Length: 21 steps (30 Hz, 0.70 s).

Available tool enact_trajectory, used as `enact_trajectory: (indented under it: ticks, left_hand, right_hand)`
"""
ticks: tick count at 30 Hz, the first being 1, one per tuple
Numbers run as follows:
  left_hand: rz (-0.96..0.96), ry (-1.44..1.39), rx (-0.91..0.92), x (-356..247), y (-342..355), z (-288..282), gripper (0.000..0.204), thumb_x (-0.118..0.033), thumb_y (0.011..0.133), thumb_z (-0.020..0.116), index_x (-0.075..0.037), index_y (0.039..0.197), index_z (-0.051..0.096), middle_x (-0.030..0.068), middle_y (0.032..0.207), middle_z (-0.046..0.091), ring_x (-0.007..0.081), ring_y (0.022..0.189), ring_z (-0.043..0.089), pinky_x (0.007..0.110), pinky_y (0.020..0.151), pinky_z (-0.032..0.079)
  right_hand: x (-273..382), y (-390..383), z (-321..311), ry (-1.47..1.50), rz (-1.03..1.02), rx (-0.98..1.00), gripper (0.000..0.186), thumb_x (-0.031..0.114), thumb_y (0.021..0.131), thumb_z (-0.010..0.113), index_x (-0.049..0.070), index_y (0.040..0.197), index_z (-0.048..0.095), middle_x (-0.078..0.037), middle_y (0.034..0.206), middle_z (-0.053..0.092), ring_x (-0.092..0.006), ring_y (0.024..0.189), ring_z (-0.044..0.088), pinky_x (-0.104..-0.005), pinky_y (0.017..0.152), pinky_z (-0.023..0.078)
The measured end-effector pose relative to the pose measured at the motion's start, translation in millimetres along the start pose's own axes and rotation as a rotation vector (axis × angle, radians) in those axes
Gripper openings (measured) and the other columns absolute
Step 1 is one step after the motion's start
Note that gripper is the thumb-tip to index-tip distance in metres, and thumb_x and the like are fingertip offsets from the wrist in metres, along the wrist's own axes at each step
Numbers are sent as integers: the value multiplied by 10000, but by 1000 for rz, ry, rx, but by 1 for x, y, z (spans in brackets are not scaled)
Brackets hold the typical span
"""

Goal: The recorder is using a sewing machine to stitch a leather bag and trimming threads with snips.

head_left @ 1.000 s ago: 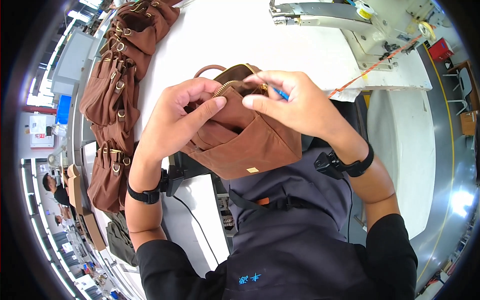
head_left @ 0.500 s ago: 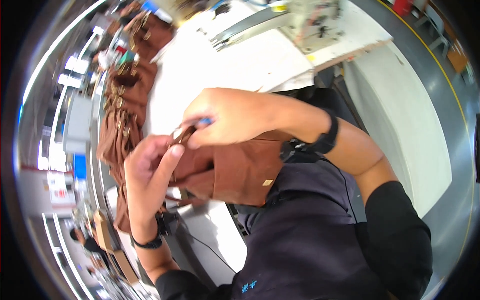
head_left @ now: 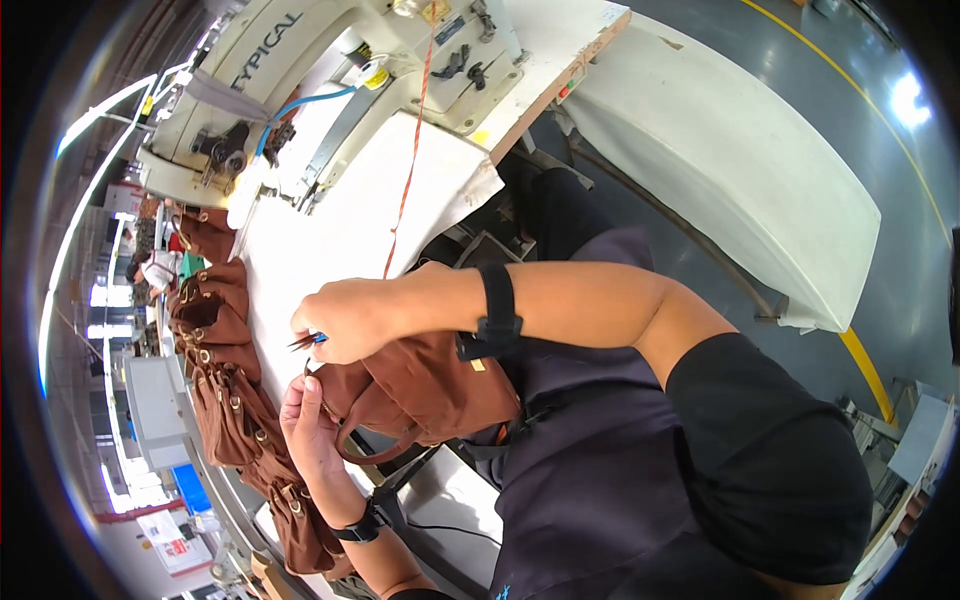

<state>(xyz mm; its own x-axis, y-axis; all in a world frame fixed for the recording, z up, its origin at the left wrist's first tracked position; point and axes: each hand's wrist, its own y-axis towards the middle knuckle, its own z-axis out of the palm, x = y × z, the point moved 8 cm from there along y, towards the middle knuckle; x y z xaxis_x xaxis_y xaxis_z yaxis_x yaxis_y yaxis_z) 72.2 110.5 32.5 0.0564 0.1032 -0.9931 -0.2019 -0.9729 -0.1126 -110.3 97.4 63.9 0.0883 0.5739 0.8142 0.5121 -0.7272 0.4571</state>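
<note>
A brown fabric bag with a looped handle rests against my lap, partly covered by my right forearm. My left hand pinches the bag's upper left edge between thumb and fingers. Just above it, my right hand is closed around small thread snips. Only a blue bit and dark, pointed tips of the snips show; my fingers hide the rest. The tips are a little apart from my left fingertips.
A sewing machine stands on the white table ahead, with a red twisted cord hanging down. Several brown bags with metal buckles line the left side. A white-covered bench stands to the right.
The view has swung, bringing the sewing machine fully in. My right hand has come away from the bag's edge and now sits above my left, with the snips' tips exposed.
</note>
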Motion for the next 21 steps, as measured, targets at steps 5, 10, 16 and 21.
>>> enact_trajectory:
  ticks: [5, 10, 16, 21]
  left_hand:
    - [-101, -88, 43, 22, 28, 7, 147, -178, 1021, 671, -56, 1102, 662, 57, 1025, 740, 153, 914, 729, 293, 778, 615]
    - [-98, -122, 93, 28, 43, 0, 173, -172, 1008, 683, -45, 1125, 672, 63, 1052, 736, 165, 971, 717, 315, 864, 594]
    - [-272, -169, 103, 49, 57, -4, 347, -216, 989, 637, -42, 1287, 602, 99, 1242, 686, 207, 1061, 706, 357, 863, 612]
    - [-367, -341, 116, 68, 67, -6, 309, -224, 982, 665, -75, 1251, 629, 41, 1127, 717, 157, 1013, 710, 346, 790, 635]
  right_hand:
    - [-22, -32, -8, -94, 96, -401, 282, 229, 897, 710, 5, 1067, 681, -225, 890, 738, -415, 840, 719, -492, 763, 553]
    - [-36, -38, -1, -127, 114, -446, 303, 239, 919, 702, 3, 1104, 663, -230, 895, 731, -433, 812, 711, -489, 733, 552]
    - [-49, -31, -9, -166, 251, -375, 273, 299, 950, 677, 80, 1110, 705, -187, 846, 734, -366, 750, 727, -450, 677, 555]
    - [-64, -30, -6, -146, 343, -349, 372, 369, 973, 713, 89, 1218, 699, -117, 984, 748, -193, 903, 725, -310, 823, 555]
